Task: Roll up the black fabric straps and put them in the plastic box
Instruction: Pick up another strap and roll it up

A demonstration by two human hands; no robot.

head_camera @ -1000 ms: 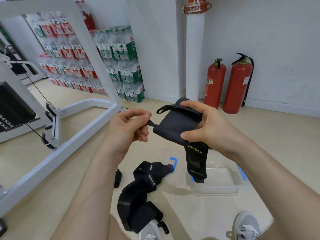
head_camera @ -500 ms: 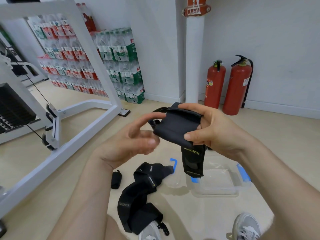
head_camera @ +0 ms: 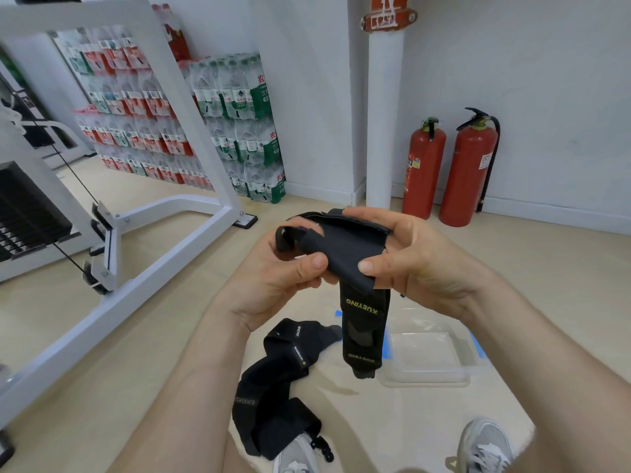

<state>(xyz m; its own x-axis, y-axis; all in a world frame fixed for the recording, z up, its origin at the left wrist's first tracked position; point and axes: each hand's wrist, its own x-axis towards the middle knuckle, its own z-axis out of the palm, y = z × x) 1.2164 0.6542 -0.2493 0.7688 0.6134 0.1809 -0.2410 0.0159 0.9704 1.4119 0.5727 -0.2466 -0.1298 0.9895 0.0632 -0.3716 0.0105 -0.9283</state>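
Observation:
Both hands hold one black fabric strap (head_camera: 345, 254) in front of me. My left hand (head_camera: 273, 278) pinches its left edge between thumb and fingers, beside a small loop. My right hand (head_camera: 413, 264) grips the folded right side, thumb on the front. The strap's tail with yellow lettering hangs down over the clear plastic box (head_camera: 430, 353) on the floor. A second black strap (head_camera: 276, 387) lies unrolled on the floor left of the box.
A white gym machine frame (head_camera: 164, 247) runs along the left. Stacked packs of water bottles (head_camera: 211, 124) stand by the wall. Two red fire extinguishers (head_camera: 447, 169) flank a white pipe. My grey shoes (head_camera: 485, 445) are at the bottom edge.
My left hand let go of the thin strap end, opened, then came back and took hold of the strap's left edge. The hanging tail swung slightly left.

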